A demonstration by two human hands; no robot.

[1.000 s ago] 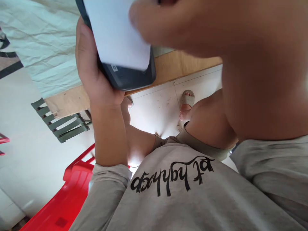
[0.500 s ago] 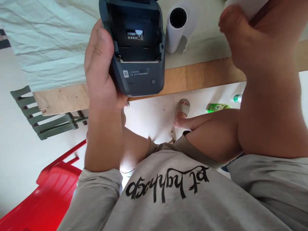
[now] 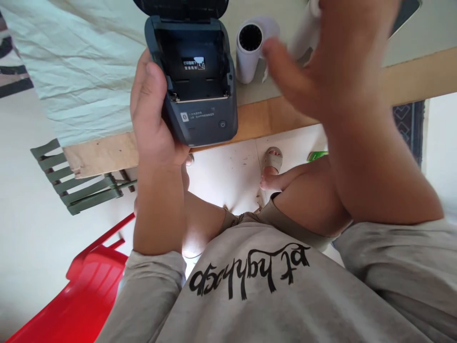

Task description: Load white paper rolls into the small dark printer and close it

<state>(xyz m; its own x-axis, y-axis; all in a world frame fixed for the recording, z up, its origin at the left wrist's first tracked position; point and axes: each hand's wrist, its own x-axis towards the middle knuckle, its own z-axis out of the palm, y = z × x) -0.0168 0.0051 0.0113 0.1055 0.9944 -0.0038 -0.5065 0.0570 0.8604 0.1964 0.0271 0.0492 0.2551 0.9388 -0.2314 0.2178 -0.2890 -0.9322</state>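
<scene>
My left hand (image 3: 153, 109) is wrapped round a dark blue-grey label printer (image 3: 205, 126), held above the table's front edge. The printer's lid (image 3: 185, 7) is swung up, and its paper bay holds no roll. Just right of it stands a white paper roll (image 3: 246, 64) with a black ribbed core, its loose end trailing behind. My right hand (image 3: 342, 66) is blurred, with its thumb stretched out towards that roll and its other fingers partly hidden at the top. Beyond the hand a second white roll (image 3: 305, 35) shows on the table, partly covered.
A pale green cloth (image 3: 89, 62) covers the wooden table (image 3: 264, 116). At the right lies a dark flat object (image 3: 405, 16), partly seen. A green folding stool (image 3: 85, 188) and a red plastic chair (image 3: 85, 286) are on the left. A green packet (image 3: 317, 156) lies on the floor.
My right hand has moved left towards the standing roll, away from the white roll it held; that roll now lies behind it. The printer stays in my left hand as the view shifts slightly.
</scene>
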